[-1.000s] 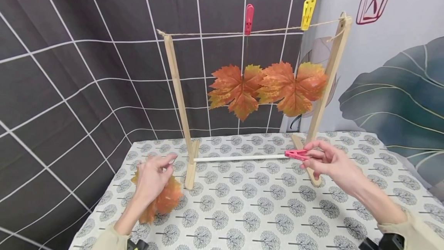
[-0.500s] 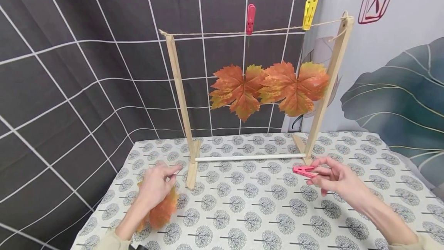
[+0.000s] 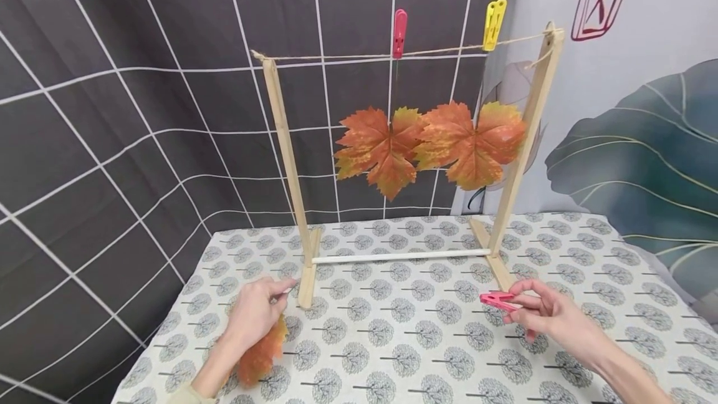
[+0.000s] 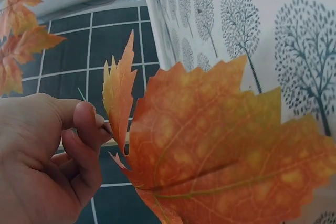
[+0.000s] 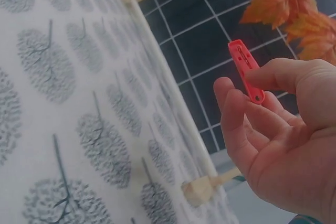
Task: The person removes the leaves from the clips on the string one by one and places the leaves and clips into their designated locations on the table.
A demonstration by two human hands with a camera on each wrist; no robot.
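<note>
My left hand (image 3: 255, 313) pinches the thin stem of an orange artificial maple leaf (image 4: 210, 150), whose blade hangs below the fingers, partly hidden by the hand in the head view. With thumb and fingers my right hand (image 3: 552, 317) grips a pink clothespin (image 3: 498, 300), held above the table at the right. Two more orange leaves hang by their stems from a twine line (image 3: 336, 57): a left leaf (image 3: 387, 148) under a red-pink clothespin (image 3: 399, 33), and a right leaf (image 3: 473, 145) under a yellow clothespin (image 3: 493, 24).
A wooden frame carries the twine between its left post (image 3: 288, 154) and right post (image 3: 521, 148). A white rod (image 3: 398, 257) joins the posts low down. Beneath lies a tablecloth (image 3: 392, 354) with a tree print; a dark gridded curtain (image 3: 185, 105) stands behind.
Both hands have come down and nearer, away from the frame, the right one with the pink clothespin, the left one with its leaf. The hanging leaves stay in place.
</note>
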